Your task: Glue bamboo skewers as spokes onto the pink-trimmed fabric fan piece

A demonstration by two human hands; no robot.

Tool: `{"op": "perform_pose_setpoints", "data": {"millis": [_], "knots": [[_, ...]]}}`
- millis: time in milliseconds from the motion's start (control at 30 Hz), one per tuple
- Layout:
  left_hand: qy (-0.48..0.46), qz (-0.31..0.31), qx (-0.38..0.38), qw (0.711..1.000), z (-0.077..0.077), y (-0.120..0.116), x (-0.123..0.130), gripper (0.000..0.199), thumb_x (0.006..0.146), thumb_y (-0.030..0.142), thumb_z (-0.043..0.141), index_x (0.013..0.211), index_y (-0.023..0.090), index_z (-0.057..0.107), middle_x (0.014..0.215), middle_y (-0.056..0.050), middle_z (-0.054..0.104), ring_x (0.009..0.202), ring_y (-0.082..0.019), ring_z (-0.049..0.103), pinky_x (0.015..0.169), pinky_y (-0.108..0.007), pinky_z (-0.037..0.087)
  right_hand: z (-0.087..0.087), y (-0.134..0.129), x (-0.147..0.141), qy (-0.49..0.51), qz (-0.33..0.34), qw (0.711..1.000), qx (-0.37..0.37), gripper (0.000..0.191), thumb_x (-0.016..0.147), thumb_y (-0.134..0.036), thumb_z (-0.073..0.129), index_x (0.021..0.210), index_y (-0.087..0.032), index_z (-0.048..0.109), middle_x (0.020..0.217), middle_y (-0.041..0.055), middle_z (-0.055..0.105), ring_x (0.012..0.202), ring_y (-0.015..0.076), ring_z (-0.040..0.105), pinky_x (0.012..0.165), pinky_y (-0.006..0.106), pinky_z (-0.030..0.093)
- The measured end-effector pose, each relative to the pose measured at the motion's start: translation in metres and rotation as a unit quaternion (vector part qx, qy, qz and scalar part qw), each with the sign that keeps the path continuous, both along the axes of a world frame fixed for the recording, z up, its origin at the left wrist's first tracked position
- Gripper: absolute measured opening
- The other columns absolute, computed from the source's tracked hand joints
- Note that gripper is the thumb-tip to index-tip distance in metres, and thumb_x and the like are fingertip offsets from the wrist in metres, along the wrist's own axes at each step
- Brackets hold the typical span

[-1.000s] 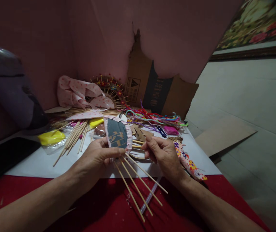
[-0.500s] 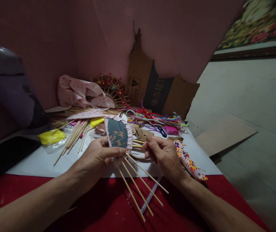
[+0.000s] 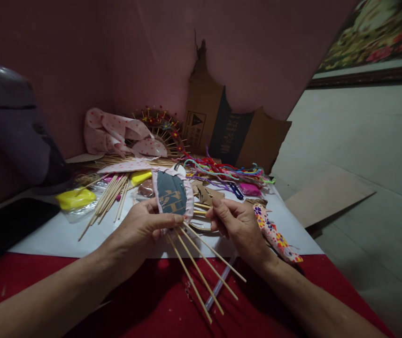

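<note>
Between thumb and fingers, my left hand (image 3: 151,220) grips a dark cardboard piece (image 3: 171,193) edged with gathered pink cloth. Several thin wooden sticks (image 3: 204,263) fan out from its lower edge toward me. My right hand (image 3: 238,225) is just right of the piece, its thumb and fingers pinched together; anything small in the pinch is too hard to make out. More sticks (image 3: 201,210) show between the two hands. A clear plastic tube (image 3: 218,285) lies on the red cloth under the fanned sticks. By my right wrist lies a flower-patterned cloth piece (image 3: 274,232).
A bundle of sticks (image 3: 107,199), yellow clay (image 3: 76,199) and a black phone-like slab (image 3: 14,230) lie to the left. Behind are polka-dot cloth (image 3: 116,131), colourful pipe cleaners (image 3: 222,170), a pink packet (image 3: 249,189) and upright torn cardboard (image 3: 204,103).
</note>
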State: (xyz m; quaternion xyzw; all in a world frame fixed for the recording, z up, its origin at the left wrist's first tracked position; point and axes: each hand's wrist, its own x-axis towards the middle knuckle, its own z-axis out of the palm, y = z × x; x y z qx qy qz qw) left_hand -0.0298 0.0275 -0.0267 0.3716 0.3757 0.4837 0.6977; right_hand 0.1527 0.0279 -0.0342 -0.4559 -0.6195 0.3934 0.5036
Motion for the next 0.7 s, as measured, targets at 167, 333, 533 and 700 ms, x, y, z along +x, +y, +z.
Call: {"op": "perform_pose_setpoints", "data": {"millis": [167, 333, 533, 700], "knots": [[-0.003, -0.010, 0.002, 1.000, -0.0049, 0.0033, -0.0016, 0.019, 0.059, 0.009, 0.074, 0.077, 0.013, 0.068, 0.072, -0.004, 0.069, 0.060, -0.012, 0.062, 0.060, -0.021, 0.050, -0.0016, -0.0003, 0.0005, -0.006, 0.005, 1.000, 0.003, 0.038, 0.084, -0.044, 0.051, 0.064, -0.015, 0.063, 0.047, -0.0027, 0.052, 0.039, 0.0055, 0.039, 0.039, 0.019, 0.030], [-0.003, -0.008, 0.006, 1.000, -0.0073, 0.0056, -0.0023, 0.019, 0.058, 0.010, 0.075, 0.076, 0.012, 0.067, 0.070, -0.004, 0.068, 0.059, -0.011, 0.061, 0.059, -0.021, 0.049, -0.0020, -0.0001, 0.0000, -0.015, 0.011, 1.000, 0.002, 0.037, 0.085, -0.043, 0.050, 0.064, -0.015, 0.062, 0.047, -0.0029, 0.052, 0.039, 0.0057, 0.039, 0.039, 0.019, 0.030], [-0.003, -0.006, 0.002, 1.000, -0.0033, 0.0029, -0.0020, 0.018, 0.058, 0.009, 0.074, 0.075, 0.013, 0.067, 0.068, -0.002, 0.068, 0.057, -0.010, 0.061, 0.056, -0.019, 0.048, -0.0031, 0.0001, 0.0005, -0.029, 0.022, 0.999, -0.001, 0.037, 0.086, -0.043, 0.049, 0.066, -0.015, 0.062, 0.049, -0.0023, 0.053, 0.042, 0.0065, 0.041, 0.042, 0.020, 0.032], [0.000, -0.008, 0.007, 1.000, -0.0043, 0.0034, -0.0025, 0.019, 0.059, 0.009, 0.074, 0.076, 0.013, 0.067, 0.071, -0.003, 0.068, 0.059, -0.011, 0.061, 0.058, -0.020, 0.049, -0.0026, -0.0009, -0.0010, -0.032, 0.027, 0.999, 0.006, 0.036, 0.086, -0.041, 0.049, 0.065, -0.014, 0.062, 0.048, -0.0026, 0.053, 0.042, 0.0061, 0.041, 0.043, 0.019, 0.033]]}}
